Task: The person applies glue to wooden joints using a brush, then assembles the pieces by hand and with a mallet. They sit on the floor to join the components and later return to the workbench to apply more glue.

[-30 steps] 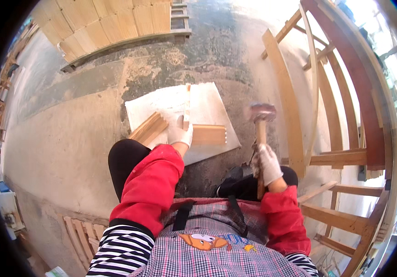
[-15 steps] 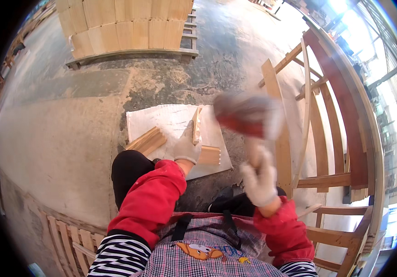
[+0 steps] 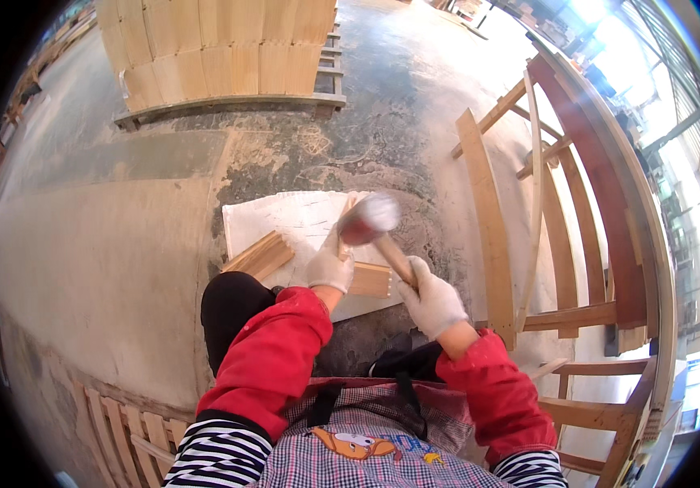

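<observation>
My right hand (image 3: 431, 301), in a whitish work glove, is closed around the wooden handle of a mallet (image 3: 371, 218). The mallet's dark red head with a pale end, slightly blurred, is over the wooden board (image 3: 349, 202) at my left hand. My gloved left hand (image 3: 330, 270) grips that board, seen nearly edge-on; the mallet head hides part of it, and I cannot tell whether they touch. To the right of the left hand lies a short board (image 3: 371, 280) with a notched end. Left of it, a pair of notched boards (image 3: 260, 255) rests on a white cloth (image 3: 244, 218).
A large stack of pale boards (image 3: 220, 69) sits on a pallet (image 3: 228, 106) at the far left. Along my right stands a wooden frame rack (image 3: 634, 244) with a long plank (image 3: 488, 228) leaning by it. A slatted wooden piece (image 3: 126, 427) is at lower left.
My right hand has swung the mallet down and left, from off to the right to over the board. My left hand stays on the board.
</observation>
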Motion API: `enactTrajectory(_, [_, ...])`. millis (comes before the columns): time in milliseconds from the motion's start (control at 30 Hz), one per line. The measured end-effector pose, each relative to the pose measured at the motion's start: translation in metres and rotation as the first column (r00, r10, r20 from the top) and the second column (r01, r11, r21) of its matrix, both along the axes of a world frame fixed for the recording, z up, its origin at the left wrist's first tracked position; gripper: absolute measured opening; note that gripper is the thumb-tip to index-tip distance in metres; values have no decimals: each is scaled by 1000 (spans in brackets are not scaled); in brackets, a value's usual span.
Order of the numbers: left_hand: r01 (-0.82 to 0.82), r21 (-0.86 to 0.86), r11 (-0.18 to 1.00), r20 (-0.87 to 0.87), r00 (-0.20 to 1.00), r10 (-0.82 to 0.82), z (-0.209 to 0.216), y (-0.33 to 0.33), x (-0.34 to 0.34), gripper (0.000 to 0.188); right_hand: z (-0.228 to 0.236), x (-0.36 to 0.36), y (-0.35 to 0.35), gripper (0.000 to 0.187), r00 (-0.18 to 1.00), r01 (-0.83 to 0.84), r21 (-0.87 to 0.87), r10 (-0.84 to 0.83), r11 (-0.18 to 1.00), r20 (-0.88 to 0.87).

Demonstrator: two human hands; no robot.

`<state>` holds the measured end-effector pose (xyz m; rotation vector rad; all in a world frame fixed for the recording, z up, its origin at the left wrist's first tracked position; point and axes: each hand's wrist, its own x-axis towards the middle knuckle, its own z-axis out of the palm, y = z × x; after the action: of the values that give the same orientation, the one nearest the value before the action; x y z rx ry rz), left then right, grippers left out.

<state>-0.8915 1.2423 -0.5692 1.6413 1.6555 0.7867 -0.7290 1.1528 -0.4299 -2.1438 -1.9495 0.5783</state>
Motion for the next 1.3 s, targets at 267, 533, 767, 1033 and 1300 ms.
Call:
enactTrajectory(267, [10,-75,997,-46,999,-14,0,4,-4,60,47,-14,20,40,805,307,439,15,845,-593])
enactTrajectory(533, [7,41,999,-39,999,-6,-7,-2,-1,57,37,2,46,38,995,64,220,-46,974,-86])
enactTrajectory(767, [49,-90,995,-97,994,-58,8,0,9,57,1,-2,35,37,968,184,421,-89,888,-234])
enactTrajectory(1033, [23,57,998,-57,998,-20,-18,1,2,55,55,-8,17,41,929,154,292,-37,944,-367])
enactTrajectory(1300, [84,-64,994,-102,991,-90,8,3,5,54,24,4,-2,44,1000,-1,123,4,992,-26])
